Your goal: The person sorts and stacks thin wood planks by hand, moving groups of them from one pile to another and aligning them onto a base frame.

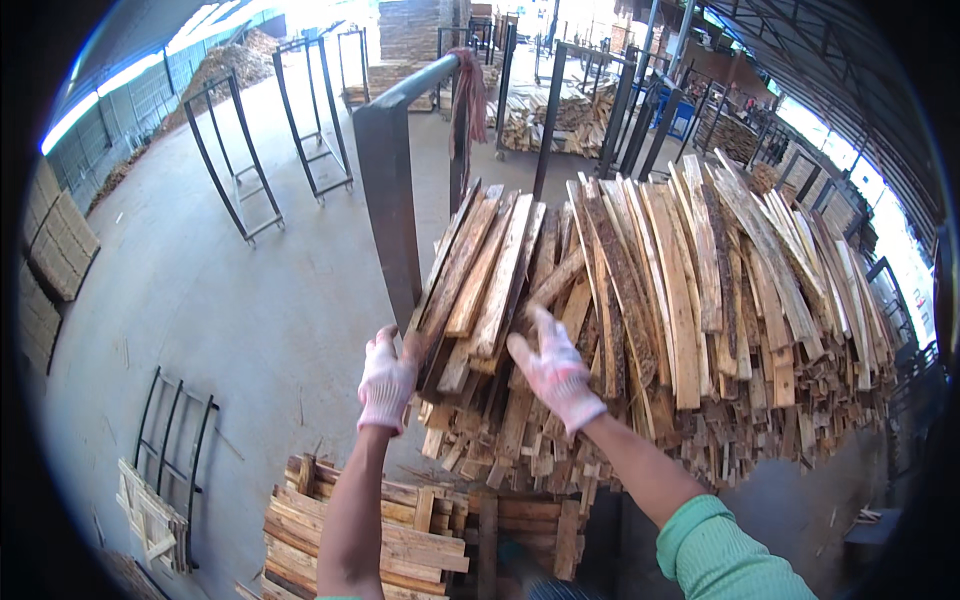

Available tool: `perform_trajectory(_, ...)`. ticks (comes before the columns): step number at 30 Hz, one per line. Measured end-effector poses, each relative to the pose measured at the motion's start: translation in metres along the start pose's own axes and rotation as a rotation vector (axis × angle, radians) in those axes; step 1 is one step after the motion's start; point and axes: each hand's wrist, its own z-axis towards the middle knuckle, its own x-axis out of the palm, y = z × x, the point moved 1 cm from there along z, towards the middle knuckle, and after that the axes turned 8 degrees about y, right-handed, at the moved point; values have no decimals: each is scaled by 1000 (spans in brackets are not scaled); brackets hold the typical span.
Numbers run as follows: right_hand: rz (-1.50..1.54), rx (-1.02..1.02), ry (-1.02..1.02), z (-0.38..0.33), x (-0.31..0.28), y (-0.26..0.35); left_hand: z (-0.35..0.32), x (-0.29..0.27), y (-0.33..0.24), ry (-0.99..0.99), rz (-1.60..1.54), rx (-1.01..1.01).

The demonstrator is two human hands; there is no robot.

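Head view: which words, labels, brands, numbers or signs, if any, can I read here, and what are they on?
None can be read.
Pale area at the far right edge: small marks, too small and blurred to tell if they are lettering.
Wood strips, dark metal post: no lettering visible.

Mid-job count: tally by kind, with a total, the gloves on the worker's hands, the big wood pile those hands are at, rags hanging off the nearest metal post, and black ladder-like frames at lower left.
Gloves, on the left hand and right hand: 2
Big wood pile: 1
Reddish rag: 1
Black ladder-like frame: 1
Total: 5
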Motion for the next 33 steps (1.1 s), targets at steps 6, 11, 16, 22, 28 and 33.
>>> perform_trajectory(6, -415, 469, 260, 126, 36, -12, 76, 39, -5, 264, 55, -228)
perform_trajectory(11, -465, 349, 262, 134, 51, 5, 76, 35, 15, 277, -76, -284)
perform_trajectory(16, 8, 317, 263, 126, 34, -1, 59, 34, -13, 282, -59, -291)
perform_trajectory(22, -188, 316, 587, 94, -4, -20, 33, 20, 0, 391, -89, -261)
perform_trajectory(28, 304, 586, 388, 81, 22, 28, 28, 32, 50, 431, -259, -256)
perform_trajectory(33, -14, 532, 141, 83, 73, 21, 39, 42, 72, 455, -372, -307)
